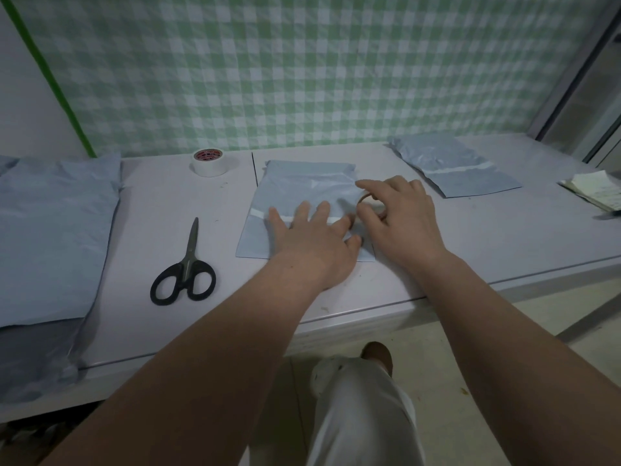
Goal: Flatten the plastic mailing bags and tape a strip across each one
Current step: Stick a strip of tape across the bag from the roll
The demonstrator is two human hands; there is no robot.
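Scissors (188,264) lie well left of the fingers, untouched. Left hand (309,243) is flat, fingers straight, pressing the mailing bag (295,183) onto the table (470,237). Tape strip (260,215) runs left-right across the bag, under those fingers. Right hand (400,223), just right, grips the tape roll (369,198). Cut looks next; left hand is nearer the scissors.

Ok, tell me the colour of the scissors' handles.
Black. The scissors lie left of the hands, seen best in the head view.
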